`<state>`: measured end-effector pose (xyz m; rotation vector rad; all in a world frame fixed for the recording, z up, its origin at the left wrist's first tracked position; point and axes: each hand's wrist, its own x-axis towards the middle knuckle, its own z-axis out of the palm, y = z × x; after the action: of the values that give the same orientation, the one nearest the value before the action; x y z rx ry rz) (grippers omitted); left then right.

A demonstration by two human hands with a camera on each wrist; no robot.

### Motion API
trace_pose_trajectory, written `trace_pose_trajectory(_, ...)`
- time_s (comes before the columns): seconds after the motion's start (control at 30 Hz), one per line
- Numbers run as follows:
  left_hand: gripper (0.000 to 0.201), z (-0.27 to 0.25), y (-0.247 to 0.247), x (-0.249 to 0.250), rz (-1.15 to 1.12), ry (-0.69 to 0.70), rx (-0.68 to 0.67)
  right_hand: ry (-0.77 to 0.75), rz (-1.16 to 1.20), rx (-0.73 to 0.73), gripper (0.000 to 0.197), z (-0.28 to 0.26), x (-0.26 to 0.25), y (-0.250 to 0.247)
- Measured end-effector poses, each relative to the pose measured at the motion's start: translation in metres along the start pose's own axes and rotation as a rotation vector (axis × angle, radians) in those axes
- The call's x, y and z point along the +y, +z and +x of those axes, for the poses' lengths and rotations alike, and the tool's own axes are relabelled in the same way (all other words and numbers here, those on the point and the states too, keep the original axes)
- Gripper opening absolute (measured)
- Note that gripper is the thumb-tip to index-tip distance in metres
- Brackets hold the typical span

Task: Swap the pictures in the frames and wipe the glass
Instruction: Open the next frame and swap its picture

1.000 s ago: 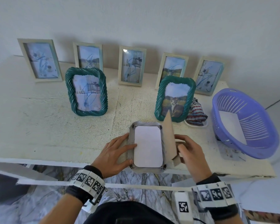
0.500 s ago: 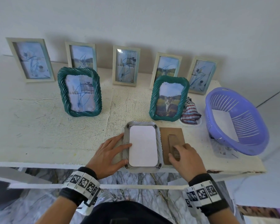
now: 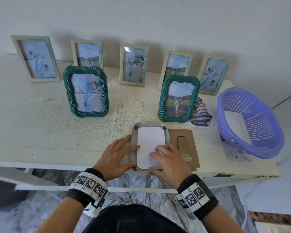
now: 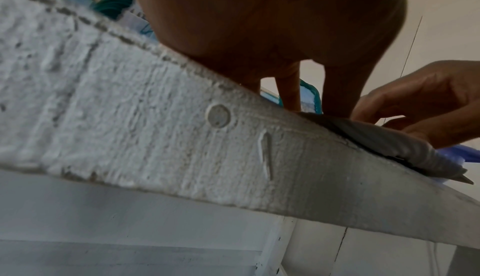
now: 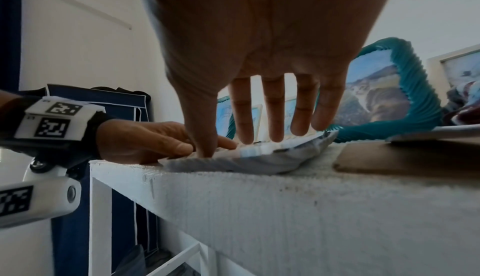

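Here, frames: eight in all. Five pale ones point(image 3: 133, 64) stand along the wall, two green ones point(image 3: 86, 91) stand in front, and one grey frame point(image 3: 134, 142) lies face down at the table point(image 3: 40, 132) front edge.
Picture: one white sheet point(image 3: 149, 145) sits in the grey frame, blank side up, long axis running away from the person.
Backing: one brown board point(image 3: 185, 143) lies flat just right of the frame.
Left hand point(image 3: 118, 157): spread, fingers flat on the frame's left rail.
Right hand point(image 3: 168, 162): spread, fingertips pressing the sheet's near right part.
Hidden: the sheet's printed side; the near right frame corner lies under the right hand.
Others: one purple basket point(image 3: 265, 148) and one striped cloth point(image 3: 200, 113), perhaps on a small dish.
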<state>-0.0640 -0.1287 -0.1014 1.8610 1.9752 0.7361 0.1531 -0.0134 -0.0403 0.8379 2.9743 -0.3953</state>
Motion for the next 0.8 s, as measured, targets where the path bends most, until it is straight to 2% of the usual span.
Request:
trace_pose_trajectory(0.23, 0.066, 0.0000, -0.0022, 0.0025, 0.003, -0.034, -0.009, -0.011, -0.038, 0.045, 0.043, 0.0008, 0.0003, 0.0050)
trace_pose_trajectory(0.43, 0.048, 0.0007, -0.0047, 0.0050, -0.018, -0.039, 0.000, -0.008, 0.005, 0.052, 0.040, -0.0011, 0.0001, 0.0044)
trace_pose_trajectory(0.7, 0.050, -0.0007, -0.0036, 0.0042, -0.018, -0.026, 0.010, -0.060, 0.086, 0.121, 0.024, -0.0063, -0.0012, 0.0027)
trace_pose_trajectory(0.8, 0.050, -0.0003, -0.0034, 0.0042, -0.020, -0.021, 0.021, -0.069, 0.139, 0.144, 0.025, -0.0075, -0.0018, 0.0019)
